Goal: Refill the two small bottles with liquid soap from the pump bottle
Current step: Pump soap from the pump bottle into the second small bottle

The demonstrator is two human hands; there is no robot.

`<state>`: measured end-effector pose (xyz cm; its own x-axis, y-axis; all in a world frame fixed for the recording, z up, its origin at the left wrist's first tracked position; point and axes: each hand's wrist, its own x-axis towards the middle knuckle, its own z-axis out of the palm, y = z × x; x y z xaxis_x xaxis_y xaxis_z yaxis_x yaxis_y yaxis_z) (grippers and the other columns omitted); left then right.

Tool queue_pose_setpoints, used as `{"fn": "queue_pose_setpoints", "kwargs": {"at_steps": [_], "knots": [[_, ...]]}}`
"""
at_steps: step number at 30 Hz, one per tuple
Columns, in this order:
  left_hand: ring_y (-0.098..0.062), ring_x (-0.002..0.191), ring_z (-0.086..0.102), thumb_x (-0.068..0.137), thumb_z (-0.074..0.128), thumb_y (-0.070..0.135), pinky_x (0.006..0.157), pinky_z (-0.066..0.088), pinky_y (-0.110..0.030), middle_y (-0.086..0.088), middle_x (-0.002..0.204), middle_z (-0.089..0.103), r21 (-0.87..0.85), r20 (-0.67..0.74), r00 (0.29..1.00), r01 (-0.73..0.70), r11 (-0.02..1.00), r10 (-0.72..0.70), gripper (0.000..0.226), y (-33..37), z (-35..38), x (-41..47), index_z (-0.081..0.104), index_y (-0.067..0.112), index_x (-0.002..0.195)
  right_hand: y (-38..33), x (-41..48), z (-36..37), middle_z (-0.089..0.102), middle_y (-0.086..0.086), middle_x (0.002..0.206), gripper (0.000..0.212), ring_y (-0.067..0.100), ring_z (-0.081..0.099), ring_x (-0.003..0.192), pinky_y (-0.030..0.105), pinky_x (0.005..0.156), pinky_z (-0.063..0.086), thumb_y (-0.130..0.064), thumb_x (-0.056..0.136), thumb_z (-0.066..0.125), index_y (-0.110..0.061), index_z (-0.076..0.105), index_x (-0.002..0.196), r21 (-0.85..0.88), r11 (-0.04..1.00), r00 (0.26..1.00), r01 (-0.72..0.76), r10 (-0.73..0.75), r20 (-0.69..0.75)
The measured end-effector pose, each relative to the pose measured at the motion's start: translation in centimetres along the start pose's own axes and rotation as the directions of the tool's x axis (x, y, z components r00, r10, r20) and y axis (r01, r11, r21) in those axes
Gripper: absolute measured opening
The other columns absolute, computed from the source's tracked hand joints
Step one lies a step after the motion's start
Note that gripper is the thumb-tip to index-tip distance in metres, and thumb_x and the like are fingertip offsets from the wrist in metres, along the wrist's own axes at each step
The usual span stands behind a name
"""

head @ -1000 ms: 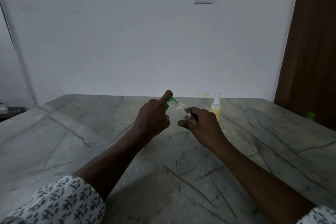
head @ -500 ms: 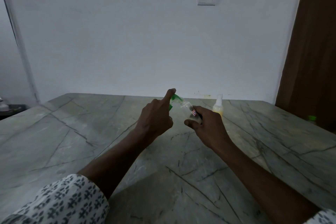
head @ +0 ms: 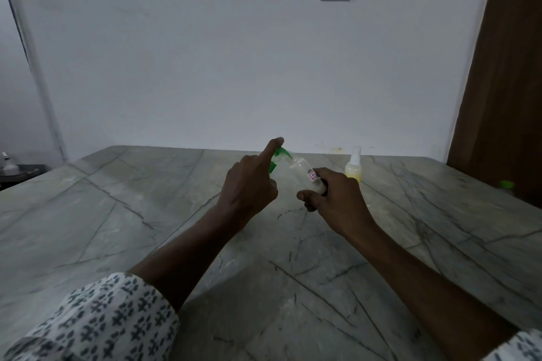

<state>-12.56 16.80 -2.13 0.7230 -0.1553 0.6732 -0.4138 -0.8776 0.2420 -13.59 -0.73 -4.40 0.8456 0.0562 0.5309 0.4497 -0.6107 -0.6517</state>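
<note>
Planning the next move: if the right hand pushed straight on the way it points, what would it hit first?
Probably the left hand, its forefinger on the green pump head of the pump bottle that the right hand grips. Depth is unclear.

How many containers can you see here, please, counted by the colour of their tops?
Green top: 2, the pump bottle gripped by the right hand, and a dim green-capped item at the right edge of the table.
White top: 1, the yellowish bottle.
Total: 3.
</note>
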Motion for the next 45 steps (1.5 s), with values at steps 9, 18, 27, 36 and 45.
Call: {"fn": "queue_pose_setpoints", "kwargs": {"at_steps": [9,18,27,36,45], "knots": [[-0.02,0.061,0.056,0.078,0.066,0.002,0.055,0.05,-0.029,-0.009,0.09,0.069,0.016,-0.025,1.0,-0.007,1.0,0.007,0.085,0.1,0.3,-0.2,0.029,0.024,0.151,0.2,-0.3,0.4,0.075,0.008,0.098,0.045,0.005,0.07,0.069,0.001,0.058,0.046,-0.027,0.083,0.076,-0.008,0.063,0.122,0.004,1.0,1.0,0.005,-0.005,-0.006],[-0.023,0.063,0.059,0.076,0.064,0.002,0.058,0.055,-0.035,-0.01,0.09,0.069,0.002,-0.027,1.0,-0.006,1.0,0.006,0.089,0.1,0.1,-0.1,0.026,0.029,0.152,0.6,-0.3,0.5,0.069,0.011,0.121,0.056,0.024,0.068,0.102,0.018,0.079,0.05,-0.019,0.082,0.078,-0.008,0.057,0.132,0.023,1.0,1.0,0.014,-0.013,-0.023],[-0.021,0.066,0.06,0.079,0.065,0.001,0.057,0.051,-0.03,-0.012,0.098,0.071,-0.006,-0.042,0.999,-0.001,1.0,0.001,0.084,-0.1,0.1,-0.2,0.029,0.021,0.152,1.3,-0.3,0.7,0.074,0.007,0.105,0.044,0.02,0.072,0.09,0.03,0.081,0.059,-0.019,0.078,0.081,-0.01,0.065,0.119,0.215,0.977,0.999,-0.005,0.013,-0.036],[-0.025,0.068,0.06,0.077,0.065,0.002,0.063,0.056,-0.038,-0.01,0.096,0.07,-0.003,-0.047,0.999,0.015,1.0,-0.015,0.086,-0.2,0.0,-0.3,0.028,0.024,0.152,1.7,-0.5,1.7,0.076,0.005,0.097,0.033,0.019,0.073,0.092,0.045,0.088,0.058,-0.016,0.08,0.079,-0.009,0.07,0.111,0.305,0.951,0.998,-0.053,0.041,0.047],[-0.022,0.062,0.058,0.078,0.064,0.003,0.057,0.052,-0.034,-0.01,0.089,0.068,0.04,-0.039,0.999,0.012,0.999,-0.01,0.084,-0.1,0.3,-0.2,0.027,0.023,0.151,1.6,-0.7,1.6,0.075,0.005,0.08,0.032,0.014,0.074,0.066,0.029,0.069,0.061,-0.01,0.088,0.07,-0.008,0.065,0.12,0.361,0.93,0.997,-0.066,0.046,0.064]]}}
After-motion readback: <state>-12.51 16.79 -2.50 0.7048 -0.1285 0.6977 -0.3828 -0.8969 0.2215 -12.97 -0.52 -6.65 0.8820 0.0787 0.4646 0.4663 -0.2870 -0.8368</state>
